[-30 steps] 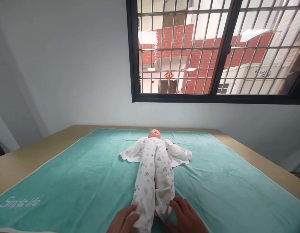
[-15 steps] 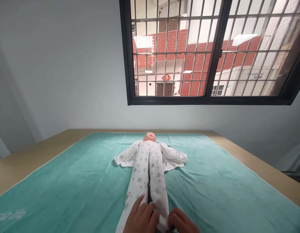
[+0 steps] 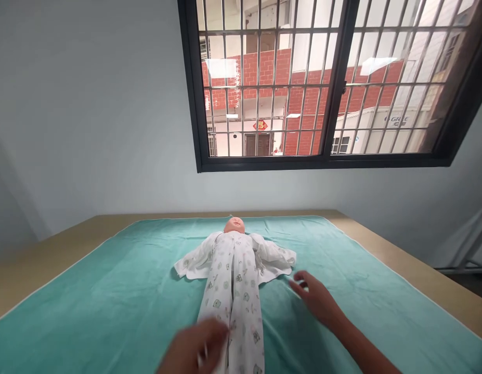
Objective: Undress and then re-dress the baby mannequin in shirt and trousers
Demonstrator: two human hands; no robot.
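A baby doll (image 3: pixel 234 225) lies on its back on a teal towel (image 3: pixel 119 291), its head toward the wall. White printed baby trousers (image 3: pixel 233 296) run down over its front toward me, both legs straight and side by side. Under them a white wrap top (image 3: pixel 275 257) spreads out to both sides. My left hand (image 3: pixel 197 343), smeared by motion, is over the left trouser leg's lower part; whether it touches the cloth is unclear. To the right of the trousers, near the top's right sleeve, my right hand (image 3: pixel 311 293) is open, fingers loosely curved and holding nothing.
The towel covers most of a wooden tabletop (image 3: pixel 385 244), whose bare edges show at both sides and the back. Behind it stands a pale wall (image 3: pixel 108 130) with a black-framed barred window (image 3: pixel 322 162). A dark pipe-like object (image 3: pixel 467 270) is beyond the table's right side.
My right hand has left the trouser leg's bottom end and moved up and right, opening. My left hand has shifted left. The trouser legs now lie flatter and closer together. The view has turned slightly.
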